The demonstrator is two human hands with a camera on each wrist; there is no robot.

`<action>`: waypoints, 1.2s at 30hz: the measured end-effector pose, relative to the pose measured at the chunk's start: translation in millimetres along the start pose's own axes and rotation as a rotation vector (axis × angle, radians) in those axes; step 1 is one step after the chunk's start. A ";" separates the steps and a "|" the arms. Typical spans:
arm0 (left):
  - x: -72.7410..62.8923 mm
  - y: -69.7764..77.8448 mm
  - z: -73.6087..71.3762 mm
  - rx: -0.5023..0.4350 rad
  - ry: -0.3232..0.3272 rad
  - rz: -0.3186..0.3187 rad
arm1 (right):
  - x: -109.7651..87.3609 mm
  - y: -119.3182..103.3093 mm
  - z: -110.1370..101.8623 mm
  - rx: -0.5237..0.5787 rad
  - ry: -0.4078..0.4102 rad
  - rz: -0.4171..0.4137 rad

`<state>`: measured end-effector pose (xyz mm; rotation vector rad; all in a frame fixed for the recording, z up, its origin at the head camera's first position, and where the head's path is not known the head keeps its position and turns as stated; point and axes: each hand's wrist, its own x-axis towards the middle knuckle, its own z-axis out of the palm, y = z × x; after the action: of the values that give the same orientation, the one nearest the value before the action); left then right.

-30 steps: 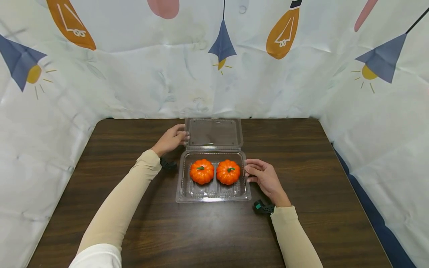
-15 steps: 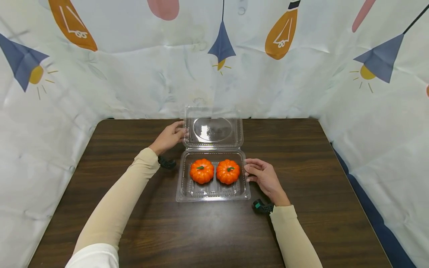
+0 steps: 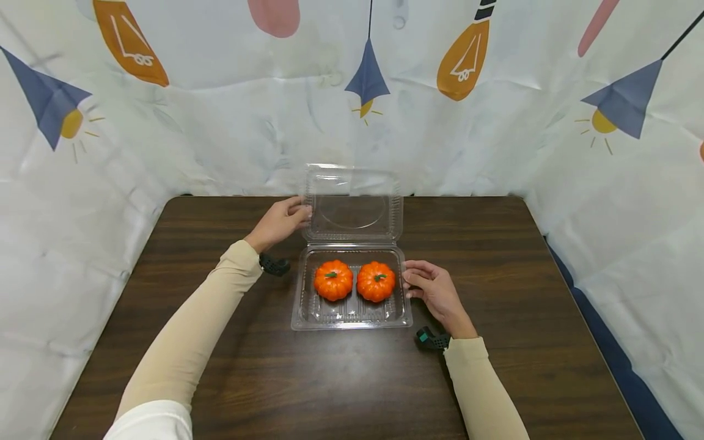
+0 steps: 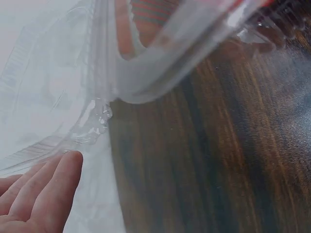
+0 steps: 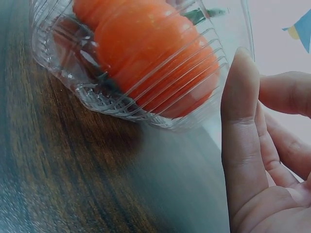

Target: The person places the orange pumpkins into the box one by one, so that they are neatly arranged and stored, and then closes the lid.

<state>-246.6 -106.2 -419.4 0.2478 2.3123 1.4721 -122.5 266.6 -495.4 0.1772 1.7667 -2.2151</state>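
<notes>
A hinged clear plastic clamshell container point(image 3: 352, 324) sits on the table, its lid point(image 3: 354, 211) tilted up at the back. Two small orange pumpkins with green stems, a left pumpkin point(image 3: 333, 280) and a right pumpkin point(image 3: 376, 282), lie side by side in the base. At the lid's left edge is my left hand point(image 3: 278, 224); its fingers point(image 4: 58, 187) are fairly straight and touch the lid's rim in the left wrist view. My right hand point(image 3: 436, 294) pinches the base's right rim between thumb and index finger, and the right wrist view shows the thumb point(image 5: 240, 111) closest.
A dark wood-grain table point(image 3: 247, 366) bears the container near its back edge. Behind it and at both sides hangs a white curtain point(image 3: 231, 134) printed with lamps and bulbs. Black wrist cameras sit on the left wrist point(image 3: 274, 265) and right wrist point(image 3: 432, 339).
The lid has risen from nearly flat to a steeper tilt, with my left hand at its left edge shifting slightly. My right hand, the base and the pumpkins stay about where they were.
</notes>
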 end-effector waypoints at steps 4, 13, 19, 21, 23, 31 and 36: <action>-4.9 9.6 -1.5 0.076 0.016 0.009 | -0.6 -0.2 0.1 0.000 0.010 -0.010; -16.4 20.0 -4.0 0.140 0.001 0.004 | -2.8 -0.5 -0.1 -0.005 0.033 -0.035; -25.1 28.0 -6.7 0.150 -0.029 0.007 | -2.3 -1.6 1.6 -0.013 0.052 -0.036; -28.9 30.4 -7.8 0.163 -0.031 0.005 | -1.9 -2.4 2.3 -0.016 0.058 -0.032; -32.9 31.7 -8.8 0.177 -0.028 0.004 | -1.6 -2.3 3.4 -0.021 0.059 -0.025; -42.5 32.2 -12.4 0.219 -0.039 0.054 | -2.5 -3.2 6.4 -0.041 0.060 -0.016; -46.9 35.2 -14.2 0.222 -0.062 0.094 | -1.8 -3.4 6.7 -0.047 0.057 -0.015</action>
<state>-211.8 -119.1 -371.8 0.4620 2.4420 1.2295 -121.3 261.1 -490.1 0.2192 1.8543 -2.1969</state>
